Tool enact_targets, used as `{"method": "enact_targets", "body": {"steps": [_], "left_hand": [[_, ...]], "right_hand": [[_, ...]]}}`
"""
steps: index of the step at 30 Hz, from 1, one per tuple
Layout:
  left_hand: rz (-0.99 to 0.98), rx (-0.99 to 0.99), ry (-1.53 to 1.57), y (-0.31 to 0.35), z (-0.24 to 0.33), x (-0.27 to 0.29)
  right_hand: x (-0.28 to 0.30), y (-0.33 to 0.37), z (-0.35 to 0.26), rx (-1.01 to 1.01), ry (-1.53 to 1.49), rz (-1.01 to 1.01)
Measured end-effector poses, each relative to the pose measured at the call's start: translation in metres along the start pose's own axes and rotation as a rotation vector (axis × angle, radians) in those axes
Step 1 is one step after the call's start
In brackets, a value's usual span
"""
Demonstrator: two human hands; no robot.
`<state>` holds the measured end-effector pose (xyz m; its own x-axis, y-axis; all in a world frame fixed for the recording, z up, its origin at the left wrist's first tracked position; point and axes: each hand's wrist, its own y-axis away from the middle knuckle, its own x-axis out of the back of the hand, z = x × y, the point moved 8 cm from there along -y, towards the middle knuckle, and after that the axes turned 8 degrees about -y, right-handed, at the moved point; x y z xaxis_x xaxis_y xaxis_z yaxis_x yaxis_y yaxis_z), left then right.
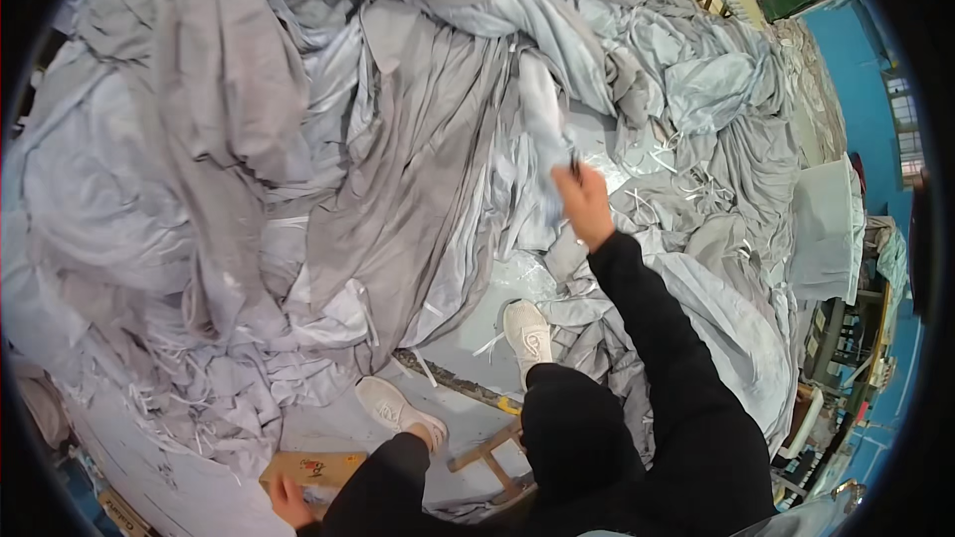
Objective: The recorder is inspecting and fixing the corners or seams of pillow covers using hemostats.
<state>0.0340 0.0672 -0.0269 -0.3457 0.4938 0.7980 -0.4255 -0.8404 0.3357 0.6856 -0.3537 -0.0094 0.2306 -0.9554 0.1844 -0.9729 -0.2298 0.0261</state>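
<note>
Fingers [566,186] of the right hand [589,209] are bent in on one small dark object [574,167], too small and blurred to name. Just beside them hangs one pale strip of cloth [540,104], also blurred; whether they pinch it too, I cannot tell. One other hand, the left [289,502], is partly cut off by the lower part of the head view, near one flat cardboard box [323,467]; whether it is loose or clenched, I cannot tell.

In the same head view, one great heap of grey fabric [408,189] fills the left, the middle and the top, its folds too tangled to count as pieces. More of it lies to the right of the right hand, with many white ties [657,154] strewn over it, more than can be counted surely. Two light shoes [391,404] stand apart on the grey floor [320,430], one ahead of the other, the right one close to the cloth. Between and behind them run one dark strip with a yellow end [463,388] and one wooden frame [489,464]. Toward the right edge are one hanging pale sheet [826,229], one blue wall [844,50] and one barred window [905,129].
</note>
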Motion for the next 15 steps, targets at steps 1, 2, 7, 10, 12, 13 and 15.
{"method": "enact_targets", "body": {"steps": [1, 2, 7, 10, 12, 13, 15], "left_hand": [[0.011, -0.028, 0.012, 0.001, 0.009, 0.010], [0.014, -0.024, 0.287, -0.007, 0.072, 0.006], [-0.401, -0.329, 0.629, 0.058, 0.331, 0.003], [-0.888, -0.289, 0.872, 0.119, 0.417, -0.070], [-0.999, -0.141, 0.803, 0.131, 0.416, -0.135], [-1.145, -0.005, 0.826, 0.168, 0.431, -0.149], [-1.264, 0.108, 0.831, 0.197, 0.433, -0.151]], "right_hand": [[0.002, 0.027, -0.036, 0.130, 0.119, -0.082], [-0.003, 0.051, -0.061, 0.120, 0.052, -0.155], [-0.006, 0.204, -0.190, 0.141, -0.148, -0.466], [-0.030, 0.299, -0.237, 0.184, -0.244, -0.712], [-0.052, 0.354, -0.261, -0.033, -0.533, -0.778], [-0.051, 0.377, -0.267, -0.093, -0.547, -0.814], [-0.066, 0.438, -0.292, 0.297, -0.550, -1.012]]}}
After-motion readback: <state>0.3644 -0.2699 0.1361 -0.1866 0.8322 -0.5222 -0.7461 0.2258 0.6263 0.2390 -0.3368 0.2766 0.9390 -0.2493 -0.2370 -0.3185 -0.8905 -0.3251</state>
